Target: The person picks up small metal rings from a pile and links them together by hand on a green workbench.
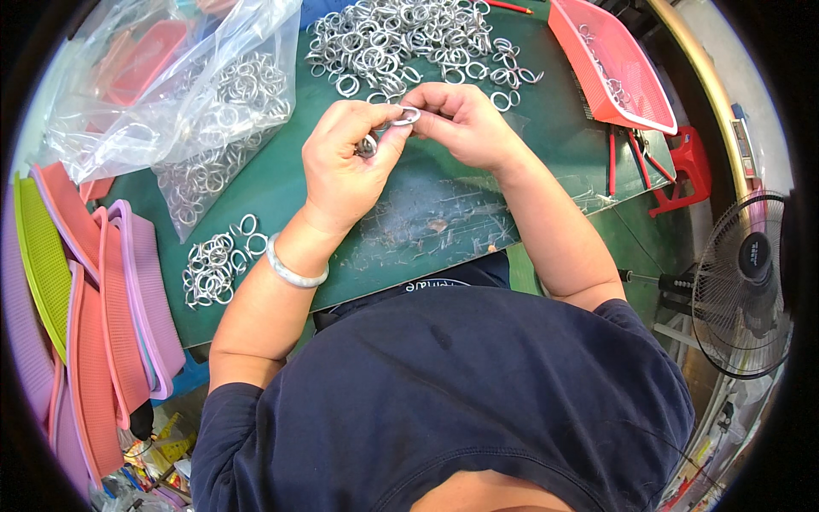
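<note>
Both hands meet over the green table, just in front of a big heap of silver metal rings [401, 43]. My left hand [350, 149] is closed, with one metal ring [409, 115] pinched between thumb and forefinger and more rings tucked under its curled fingers. My right hand [465, 124] pinches the far side of that same ring with thumb and fingertips. Near my left forearm lies a smaller pile of rings [213, 264]. A clear plastic bag [226, 128] full of similar rings lies to the left of my left hand.
A pink basket [631, 77] with a few rings stands at the table's [444, 209] right, beside red-handled tools [636, 158]. Stacked coloured baskets [111, 316] crowd the left edge. A red stool [687, 171] and a black fan [742, 282] stand to the right.
</note>
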A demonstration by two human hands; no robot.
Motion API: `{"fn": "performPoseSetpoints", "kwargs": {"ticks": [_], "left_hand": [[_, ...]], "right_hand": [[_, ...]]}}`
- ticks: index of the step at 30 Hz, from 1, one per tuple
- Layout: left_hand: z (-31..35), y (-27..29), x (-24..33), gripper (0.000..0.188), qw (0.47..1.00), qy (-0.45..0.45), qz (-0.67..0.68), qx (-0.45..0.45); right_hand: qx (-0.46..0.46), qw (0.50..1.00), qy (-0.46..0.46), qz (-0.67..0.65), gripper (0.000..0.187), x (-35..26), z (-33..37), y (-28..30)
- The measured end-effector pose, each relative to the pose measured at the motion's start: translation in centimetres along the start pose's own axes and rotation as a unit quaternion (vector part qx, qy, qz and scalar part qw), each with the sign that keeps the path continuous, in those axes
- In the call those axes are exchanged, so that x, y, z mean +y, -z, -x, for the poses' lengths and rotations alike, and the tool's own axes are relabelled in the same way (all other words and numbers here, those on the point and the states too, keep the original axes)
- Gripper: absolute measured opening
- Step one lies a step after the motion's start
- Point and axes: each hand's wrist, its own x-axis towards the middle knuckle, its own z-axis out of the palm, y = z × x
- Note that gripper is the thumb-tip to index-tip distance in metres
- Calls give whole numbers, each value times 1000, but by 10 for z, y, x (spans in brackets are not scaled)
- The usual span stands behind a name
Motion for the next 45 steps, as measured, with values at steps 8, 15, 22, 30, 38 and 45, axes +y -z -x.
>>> {"fn": "performPoseSetpoints", "kwargs": {"ticks": [8,15,22,30,38,45], "left_hand": [[-8,8,-7,15,771,474,424,18],[-16,26,13,16,770,468,434,8],[-65,91,96,11,954,129,267,41],[-155,190,48,30,947,161,-274,-50],[-91,81,65,13,984,-127,-121,22],[-23,6,22,13,960,222,15,-169]], "right_hand": [[72,997,-12,5,15,0,-3,18],[129,988,4,85,13,11,-9,26],[189,970,21,153,13,10,-5,37],[230,924,29,303,16,-1,-10,35],[113,892,-14,437,15,10,4,70],[19,817,40,575,11,9,7,41]]}}
